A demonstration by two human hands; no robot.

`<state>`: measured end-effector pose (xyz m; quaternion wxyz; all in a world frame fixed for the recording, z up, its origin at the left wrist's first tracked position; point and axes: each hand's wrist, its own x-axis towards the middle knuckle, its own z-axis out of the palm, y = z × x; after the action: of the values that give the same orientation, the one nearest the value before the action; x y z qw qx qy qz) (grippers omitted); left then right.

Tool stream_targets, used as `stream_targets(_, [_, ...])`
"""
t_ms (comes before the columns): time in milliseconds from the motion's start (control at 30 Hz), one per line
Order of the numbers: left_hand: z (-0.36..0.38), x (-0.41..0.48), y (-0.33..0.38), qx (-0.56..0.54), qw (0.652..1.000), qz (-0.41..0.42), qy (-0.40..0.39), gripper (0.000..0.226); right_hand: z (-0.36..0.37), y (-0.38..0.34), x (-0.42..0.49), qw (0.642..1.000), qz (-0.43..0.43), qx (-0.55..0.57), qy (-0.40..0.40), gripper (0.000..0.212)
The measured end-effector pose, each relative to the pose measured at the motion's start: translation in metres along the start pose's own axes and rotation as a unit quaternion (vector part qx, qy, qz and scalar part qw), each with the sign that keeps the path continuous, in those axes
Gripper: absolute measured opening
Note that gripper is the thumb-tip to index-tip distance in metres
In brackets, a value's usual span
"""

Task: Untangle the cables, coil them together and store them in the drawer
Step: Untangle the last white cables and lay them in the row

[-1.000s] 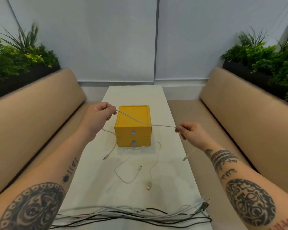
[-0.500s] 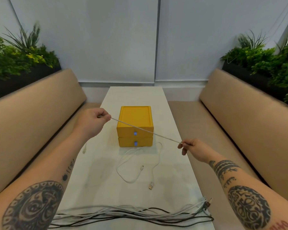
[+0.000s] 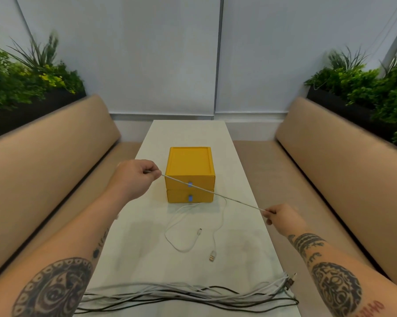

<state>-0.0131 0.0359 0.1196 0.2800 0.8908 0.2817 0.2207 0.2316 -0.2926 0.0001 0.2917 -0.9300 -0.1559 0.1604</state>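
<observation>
On my feed the left hand (image 3: 133,177) is curled and pinches one end of a thin white cable (image 3: 216,194) between thumb and forefinger, held up over the left edge of the table (image 3: 147,259). The right hand (image 3: 282,217) pinches the other end the same way, lower and out past the table's right edge. The cable is stretched straight and tight between the two hands, up in the air, sloping down from left to right and crossing in front of the yellow drawer box (image 3: 189,165).

The box sits mid-table with two drawers stacked, both closed, each with a small blue pull (image 3: 189,184). Just in front of it a second white cable (image 3: 181,227) lies loose on the tabletop in an open loop. Its small plug (image 3: 200,230) is inside the loop and its USB plug (image 3: 212,257) is nearer me; no hand touches it.

Along the near edge I see a long bundle of cables (image 3: 181,296), white and dark strands mixed, laid across the table's width, with plug ends gathered at the right by my forearm. I cannot tell how many there are.

There are tan benches (image 3: 44,168) on both sides and green plants (image 3: 32,81) behind them
</observation>
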Motion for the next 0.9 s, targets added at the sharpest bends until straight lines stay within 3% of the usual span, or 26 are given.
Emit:
stream_targets(100, [-0.002, -0.001, 0.006, 0.034, 0.999, 0.022, -0.016, 0.017, 0.008, -0.001, 0.003, 0.999, 0.016, -0.021, -0.027, 0.019])
stream_targets(233, [0.004, -0.003, 0.025, 0.059, 0.996, 0.060, -0.040, 0.017, 0.012, -0.016, -0.003, 0.984, 0.000, -0.143, -0.109, 0.056])
stream_targets(333, [0.016, -0.007, 0.040, 0.081, 0.990, 0.086, -0.074, 0.016, 0.012, -0.051, -0.013, 0.965, -0.087, -0.204, -0.136, 0.060])
stream_targets(433, [0.029, -0.013, 0.051, 0.087, 0.987, 0.091, -0.098, 0.017, 0.018, -0.106, -0.040, 0.964, -0.226, -0.028, -0.141, 0.046])
stream_targets(533, [0.037, -0.017, 0.057, 0.065, 0.987, 0.090, -0.112, 0.019, 0.026, -0.155, -0.071, 0.936, -0.270, 0.116, -0.192, 0.034])
stream_targets(733, [0.021, -0.014, 0.036, -0.043, 0.987, 0.023, -0.156, 0.030, 0.021, -0.157, -0.069, 0.949, -0.266, 0.124, -0.116, 0.031])
stream_targets(900, [0.011, -0.023, -0.003, -0.041, 0.979, -0.062, -0.189, 0.034, 0.009, -0.137, -0.050, 0.954, -0.237, 0.145, -0.113, 0.027])
